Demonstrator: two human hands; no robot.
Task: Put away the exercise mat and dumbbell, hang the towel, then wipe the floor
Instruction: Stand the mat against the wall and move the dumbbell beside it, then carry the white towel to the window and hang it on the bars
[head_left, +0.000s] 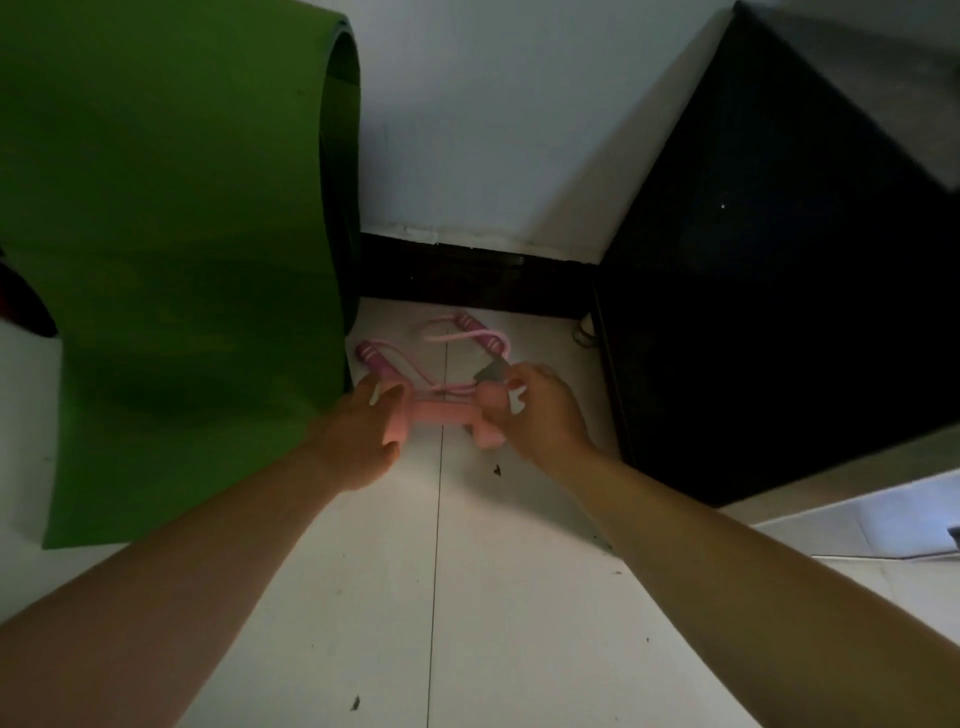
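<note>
A pink dumbbell (441, 413) lies on the white tiled floor (493, 597) near the wall, between both hands. My left hand (358, 441) touches its left head with straight fingers. My right hand (540, 410) curls its fingers round the right head. The rolled green exercise mat (171, 249) stands upright against the wall to the left of the dumbbell. No towel is in view.
A pink skipping rope (457, 338) with purple handles lies on the floor just behind the dumbbell. A large black cabinet (779, 270) stands to the right. A dark skirting board (467, 275) runs along the white wall. Small dirt specks dot the floor.
</note>
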